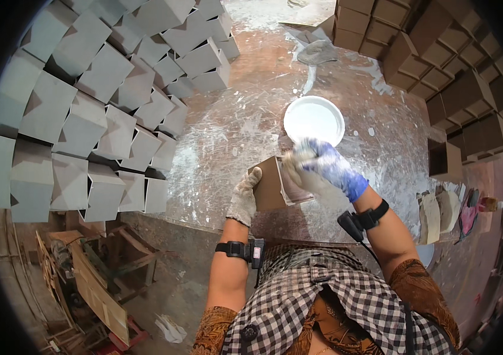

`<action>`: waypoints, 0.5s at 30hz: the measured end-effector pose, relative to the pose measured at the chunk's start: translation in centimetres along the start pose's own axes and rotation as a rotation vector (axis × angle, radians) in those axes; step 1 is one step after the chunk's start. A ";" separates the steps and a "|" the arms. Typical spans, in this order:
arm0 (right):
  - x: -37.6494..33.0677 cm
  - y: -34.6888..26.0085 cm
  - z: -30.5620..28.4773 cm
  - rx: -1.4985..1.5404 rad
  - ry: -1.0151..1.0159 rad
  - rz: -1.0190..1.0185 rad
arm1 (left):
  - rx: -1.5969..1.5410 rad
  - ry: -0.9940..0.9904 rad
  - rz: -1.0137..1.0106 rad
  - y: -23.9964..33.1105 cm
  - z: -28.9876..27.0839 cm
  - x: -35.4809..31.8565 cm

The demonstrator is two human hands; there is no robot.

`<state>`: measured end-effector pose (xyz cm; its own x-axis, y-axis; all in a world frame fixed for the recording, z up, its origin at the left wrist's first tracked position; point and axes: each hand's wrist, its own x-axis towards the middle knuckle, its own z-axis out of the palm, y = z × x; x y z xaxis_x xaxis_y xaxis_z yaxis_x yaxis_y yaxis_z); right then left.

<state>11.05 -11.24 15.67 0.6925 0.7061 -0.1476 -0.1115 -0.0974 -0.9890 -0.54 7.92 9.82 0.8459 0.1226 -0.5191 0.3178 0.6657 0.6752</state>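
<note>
My left hand [243, 198], in a white knit glove, grips the left side of a brown open box [268, 186]. The box is tilted near the table's front edge, and its pale inside shows on the right. My right hand [322, 163] wears a white and blue glove and is at the box's right side, over its opening. Motion smears its fingers, and I cannot make out whether anything is in them. Just beyond that hand stands a round white tub [288, 121] with white contents.
Pale grey boxes [106, 71] are stacked along the left of the scratched, white-stained table [216, 142]. Brown boxes [423, 29] are piled on the right. A grey rag [316, 52] lies beyond the tub. Gloves [429, 211] lie at the right; a wooden frame [136, 254] stands lower left.
</note>
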 end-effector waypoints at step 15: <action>-6.1 5.2 2.1 0.802 -0.197 0.261 | 0.029 0.095 -0.006 0.1 0.9 -0.5</action>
<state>4.74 -14.63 11.45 0.4469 0.8461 -0.2906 -0.7699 0.1983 -0.6066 -0.51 7.25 10.60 0.7999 0.1894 -0.5694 0.3360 0.6449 0.6865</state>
